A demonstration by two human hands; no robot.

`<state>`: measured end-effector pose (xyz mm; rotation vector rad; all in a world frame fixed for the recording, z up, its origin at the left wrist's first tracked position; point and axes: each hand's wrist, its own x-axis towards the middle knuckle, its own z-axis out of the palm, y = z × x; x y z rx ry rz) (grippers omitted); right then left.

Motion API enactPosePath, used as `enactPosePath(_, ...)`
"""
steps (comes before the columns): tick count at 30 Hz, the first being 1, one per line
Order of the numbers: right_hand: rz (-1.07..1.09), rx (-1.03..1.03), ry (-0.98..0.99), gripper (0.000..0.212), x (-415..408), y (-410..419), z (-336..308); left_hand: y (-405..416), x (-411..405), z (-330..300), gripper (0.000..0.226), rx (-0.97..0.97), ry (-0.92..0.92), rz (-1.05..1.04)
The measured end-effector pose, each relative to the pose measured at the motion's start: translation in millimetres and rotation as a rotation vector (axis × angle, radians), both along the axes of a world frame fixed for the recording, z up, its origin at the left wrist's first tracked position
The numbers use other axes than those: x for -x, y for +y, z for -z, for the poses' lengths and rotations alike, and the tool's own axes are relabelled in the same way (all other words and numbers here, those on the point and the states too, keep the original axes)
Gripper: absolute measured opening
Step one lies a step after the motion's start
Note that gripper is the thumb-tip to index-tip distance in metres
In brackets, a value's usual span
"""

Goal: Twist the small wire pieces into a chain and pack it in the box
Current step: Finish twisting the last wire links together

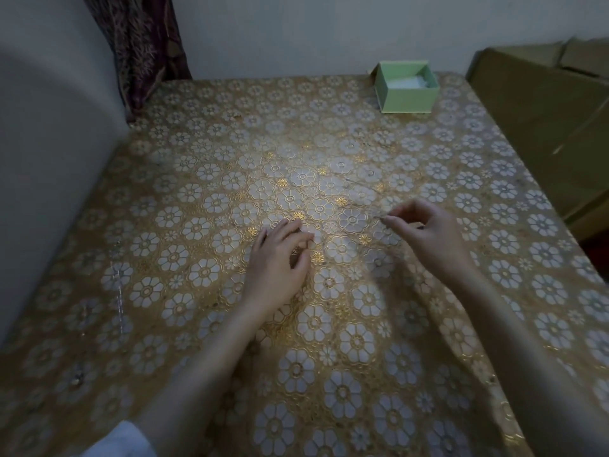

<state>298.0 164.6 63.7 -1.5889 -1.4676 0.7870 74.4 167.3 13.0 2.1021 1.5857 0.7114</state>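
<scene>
Nearest us, our left hand (280,255) hovers over the desk (164,225), grip loosely curled, holding nothing. Our right hand (428,232) pinches a thin wire piece (379,218). Far off, the green box (407,87) sits open.

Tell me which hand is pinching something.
The right hand: its thumb and forefinger pinch a thin wire piece above the table. The left hand rests loosely curled on the tablecloth, holding nothing visible.
</scene>
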Motion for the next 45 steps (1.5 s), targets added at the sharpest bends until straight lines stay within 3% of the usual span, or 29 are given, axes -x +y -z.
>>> enactPosePath(3, -0.163, 0.022, 0.216, 0.004, 14.6, -4.6, -27.5, -0.9, -3.1, -25.2, 0.036, 0.223, -0.295, 0.027)
enactPosePath(8, -0.253, 0.022, 0.307, 0.007, 29.6, -5.1, -48.2, -5.8, -19.6, -61.8, 0.052, 0.368, -0.544, 0.206)
enactPosePath(15, -0.276, 0.037, 0.356, 0.002, 37.9, -8.5, -51.6, -4.9, -21.8, -76.1, 0.014, 0.382, -0.672, 0.132)
enactPosePath(20, -0.179, 0.145, 0.636, 0.008, 37.7, -1.1, -44.7, -1.0, -10.7, -75.7, 0.013, 0.440, -0.686, 0.120)
enactPosePath(25, -0.164, 0.257, 0.912, 0.013, 44.6, 6.2, -29.1, 11.6, -1.7, -80.1, 0.019, 0.501, -0.879, 0.086)
enactPosePath(32, -0.099, 0.294, 1.220, 0.006, 50.7, 29.1, -8.6, 32.1, 6.7, -71.3, 0.011, 0.616, -0.727, 0.079)
enactPosePath(41, 0.023, 0.257, 1.294, 0.018, 51.1, 65.4, 9.5, 77.2, 13.2, -46.4, 0.009, 0.389, -0.260, 0.115)
enactPosePath(45, 0.011, 0.242, 1.257, 0.028, 51.6, 77.2, 15.8, 91.4, 11.5, -40.7, 0.006, 0.299, -0.319, 0.093)
